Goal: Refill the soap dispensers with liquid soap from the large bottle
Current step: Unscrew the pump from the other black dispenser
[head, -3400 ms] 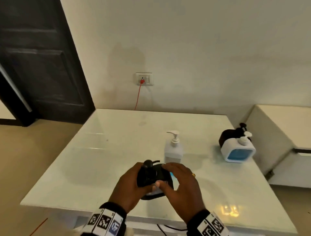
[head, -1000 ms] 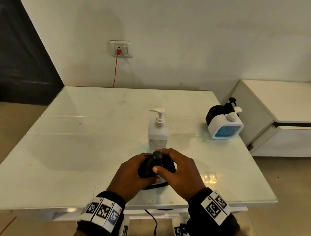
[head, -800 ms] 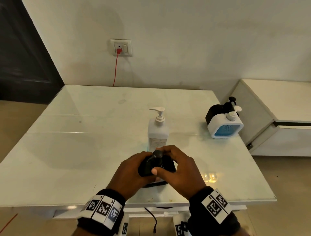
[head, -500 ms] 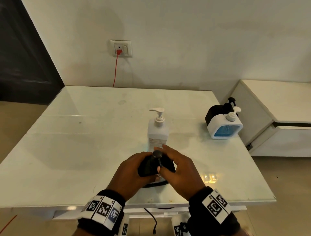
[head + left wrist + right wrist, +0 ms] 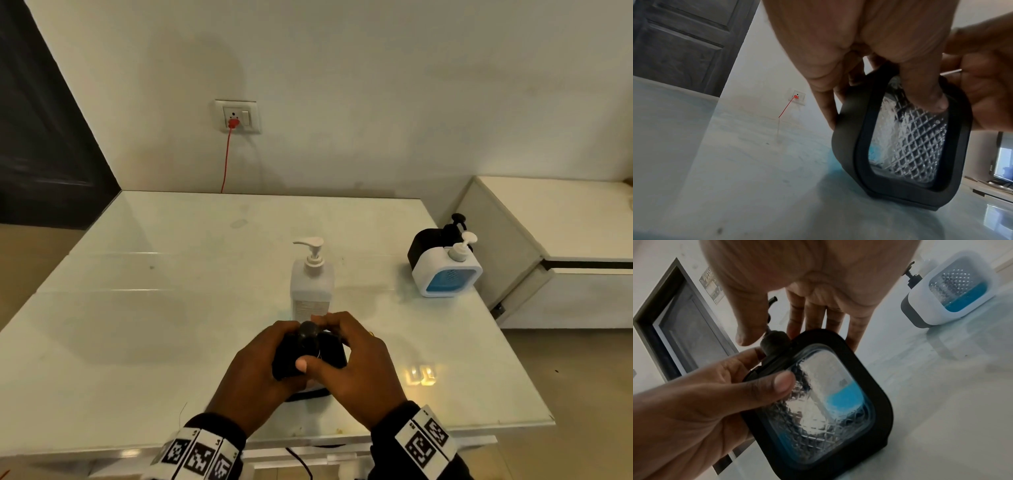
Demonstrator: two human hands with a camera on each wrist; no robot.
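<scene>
Right wrist view alone shows blue soap low inside the black dispenser (image 5: 830, 402), low centre of frame; from the head view both hands cover it. The left hand (image 5: 253, 373) grips its body, thumb on the patterned window; the right hand (image 5: 356, 370) pinches the pump cap (image 5: 308, 337). Behind stands the large bottle (image 5: 311, 284); right, a white dispenser (image 5: 445, 274), on the glossy white table (image 5: 154, 308).

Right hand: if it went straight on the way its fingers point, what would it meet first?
Probably the white pump bottle, standing directly beyond the right hand and the black dispenser it grips; depth between them is unclear.
</scene>
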